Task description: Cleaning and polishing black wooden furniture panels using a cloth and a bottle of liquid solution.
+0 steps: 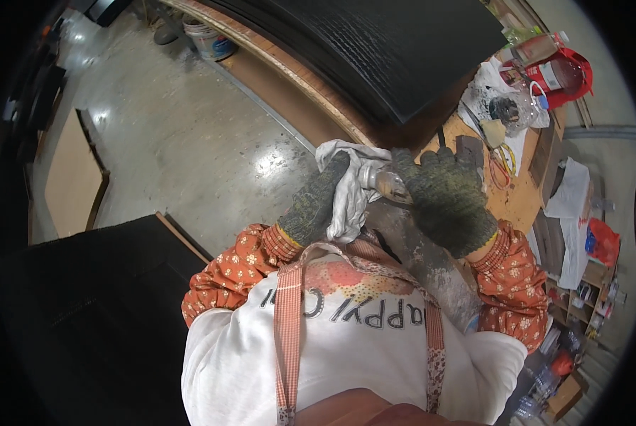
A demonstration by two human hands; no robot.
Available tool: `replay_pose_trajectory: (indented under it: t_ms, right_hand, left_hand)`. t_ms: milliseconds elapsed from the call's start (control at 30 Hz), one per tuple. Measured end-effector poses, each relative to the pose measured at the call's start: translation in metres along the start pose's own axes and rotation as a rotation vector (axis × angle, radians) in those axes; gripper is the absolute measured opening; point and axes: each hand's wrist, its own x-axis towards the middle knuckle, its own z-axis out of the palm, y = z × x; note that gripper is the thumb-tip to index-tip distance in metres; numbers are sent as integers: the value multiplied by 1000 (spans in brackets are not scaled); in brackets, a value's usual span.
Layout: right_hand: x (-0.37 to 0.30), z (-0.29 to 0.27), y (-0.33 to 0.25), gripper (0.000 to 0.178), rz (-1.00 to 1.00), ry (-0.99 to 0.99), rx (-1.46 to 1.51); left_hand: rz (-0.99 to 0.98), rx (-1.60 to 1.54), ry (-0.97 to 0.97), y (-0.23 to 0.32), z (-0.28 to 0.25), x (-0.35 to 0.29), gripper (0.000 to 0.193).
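Both hands wear dark, stained knit gloves and meet in front of my chest. My left hand [316, 202] is closed on a crumpled whitish cloth [350, 206], part of which hangs down below the fingers. My right hand [451, 199] grips a small clear plastic bottle [387, 183] with something brownish in it. The bottle lies tilted on its side, its narrow end pointing left against the cloth. Most of its body is hidden by the right glove, and whether liquid is coming out I cannot tell.
A large black textured panel [396, 50] rests on the workbench ahead. Bottles, rags and a red bag [577, 78] crowd the bench at right. Another dark panel [105, 312] stands at my left, with a beige board [73, 177] beyond. A bucket [208, 39] sits on the floor.
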Motion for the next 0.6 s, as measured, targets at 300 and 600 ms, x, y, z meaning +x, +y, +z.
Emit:
replay_pose_trajectory:
  t_ms: [300,600]
  right_hand:
    - [11,12,-12,30,-77,400,-132]
    - [-9,84,11,51,225,435,726]
  left_hand:
    - [-29,71,-22,4,89,-8,31]
    - [290,227,-174,-1,71,8,38]
